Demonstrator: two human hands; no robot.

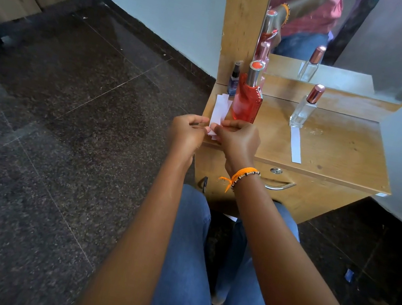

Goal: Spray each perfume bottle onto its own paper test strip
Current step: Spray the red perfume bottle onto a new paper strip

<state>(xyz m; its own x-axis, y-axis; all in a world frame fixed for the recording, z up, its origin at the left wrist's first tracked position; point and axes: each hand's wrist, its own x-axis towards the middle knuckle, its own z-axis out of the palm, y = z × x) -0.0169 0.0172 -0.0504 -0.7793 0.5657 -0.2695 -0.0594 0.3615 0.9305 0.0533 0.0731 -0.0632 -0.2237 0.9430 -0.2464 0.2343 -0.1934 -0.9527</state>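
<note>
At the near left corner of the wooden dresser top (334,149), both hands meet over a small stack of white paper strips (221,107). The left hand (188,131) has its fingers curled in, thumb and forefinger pinched on the near end of a strip; the right hand (237,138) is closed the same way — fingertips nipped onto the paper just beside the left. The strips' far ends lie flat on the wood, touching the base of the tall red perfume bottle (247,101), which stands upright with a silver cap. Behind the stack, against the mirror frame (241,25), stands a small dark blue spray bottle (234,79). Well to the right, a clear bottle with a rose-gold cap (304,109) stands upright, a single strip (295,145) lying just in front of it. An orange thread bracelet (242,176) circles the right wrist.
</note>
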